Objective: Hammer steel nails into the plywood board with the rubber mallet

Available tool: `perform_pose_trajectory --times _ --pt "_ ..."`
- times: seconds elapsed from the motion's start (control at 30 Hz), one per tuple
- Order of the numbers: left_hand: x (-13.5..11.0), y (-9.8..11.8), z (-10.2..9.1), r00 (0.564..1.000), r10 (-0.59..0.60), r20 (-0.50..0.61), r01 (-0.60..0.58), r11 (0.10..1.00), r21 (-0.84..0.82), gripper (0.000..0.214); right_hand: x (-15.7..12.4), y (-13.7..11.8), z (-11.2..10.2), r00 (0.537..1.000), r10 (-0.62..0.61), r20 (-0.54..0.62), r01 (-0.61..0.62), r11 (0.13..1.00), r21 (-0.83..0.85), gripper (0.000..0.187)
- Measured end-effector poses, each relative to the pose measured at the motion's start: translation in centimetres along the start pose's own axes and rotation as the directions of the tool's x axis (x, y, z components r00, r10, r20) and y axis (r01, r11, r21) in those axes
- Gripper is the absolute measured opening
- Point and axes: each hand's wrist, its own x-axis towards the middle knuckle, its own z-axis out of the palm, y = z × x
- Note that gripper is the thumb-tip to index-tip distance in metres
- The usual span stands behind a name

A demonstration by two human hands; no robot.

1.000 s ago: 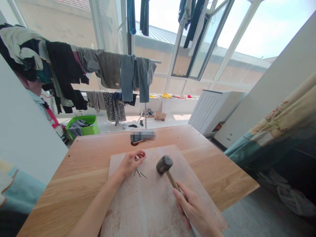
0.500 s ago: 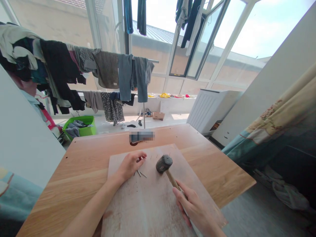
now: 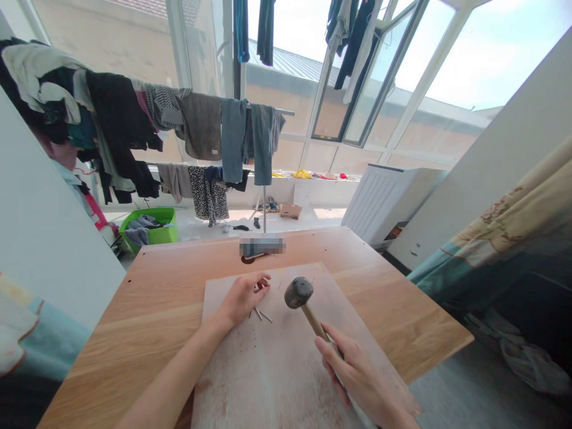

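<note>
My right hand (image 3: 348, 366) is wrapped round the wooden handle of a mallet (image 3: 299, 292) with a black head. The mallet head is over the far part of a pale, worn board (image 3: 272, 369). Left of it, my left hand (image 3: 245, 295) rests near the board's far edge with thumb and fingers curled into a pinch. Whatever is between those fingertips is too small to make out. Loose nails (image 3: 266, 317) lie on the board just below this hand. A thin nail (image 3: 280, 285) stands upright between hand and mallet, and another (image 3: 313, 279) shows behind the head.
The board lies on a wood-grain table (image 3: 147, 333). A blurred dark object (image 3: 263, 245) sits near the table's far edge. Beyond are a clothes rack with laundry (image 3: 201, 128), a green basket (image 3: 163, 233) and a white cabinet (image 3: 379, 196). A curtain (image 3: 487, 220) hangs at right.
The whole view has shifted slightly, so the scene sits further right. Against the board, the mallet head is slightly further left and higher. My left hand keeps its pinched pose.
</note>
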Motion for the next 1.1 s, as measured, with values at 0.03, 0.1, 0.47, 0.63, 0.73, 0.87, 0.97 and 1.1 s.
perform_pose_trajectory --times 0.03,0.1,0.47,0.63,0.73,0.87,0.97,1.1 --pt "0.0 0.0 0.0 1.0 0.0 -0.001 0.0 1.0 -0.003 0.02 0.2 -0.6 0.1 1.0 -0.006 0.003 0.006 1.0 0.006 0.056" --pt "0.0 0.1 0.1 1.0 0.003 -0.002 -0.003 1.0 -0.003 0.019 0.7 -1.8 0.3 0.999 -0.03 0.01 0.03 0.999 0.011 0.053" --pt "0.1 0.4 0.0 1.0 -0.013 -0.004 0.013 1.0 0.006 0.018 2.7 -4.4 1.4 0.995 -0.1 0.007 0.099 0.993 0.056 0.048" --pt "0.1 0.6 0.0 1.0 -0.017 -0.009 0.017 1.0 -0.004 0.019 2.5 -4.8 1.4 0.994 -0.106 0.0 0.106 0.994 0.036 0.048" --pt "0.1 0.6 0.0 1.0 -0.022 -0.008 0.022 1.0 -0.008 0.019 2.5 -4.9 1.2 0.994 -0.113 -0.004 0.113 0.993 0.029 0.047" --pt "0.1 0.5 0.0 1.0 -0.026 -0.012 0.025 1.0 -0.011 0.019 2.5 -4.8 1.2 0.995 -0.1 -0.005 0.1 0.994 0.043 0.047" --pt "0.0 0.7 0.0 0.999 -0.034 -0.014 0.033 0.999 -0.022 0.024 2.4 -4.7 1.4 0.992 -0.122 -0.007 0.122 0.992 0.04 0.048" --pt "0.1 0.9 -0.1 0.999 -0.039 -0.013 0.039 0.999 -0.025 0.023 2.4 -4.4 1.9 0.984 -0.176 -0.023 0.175 0.984 -0.035 0.048"
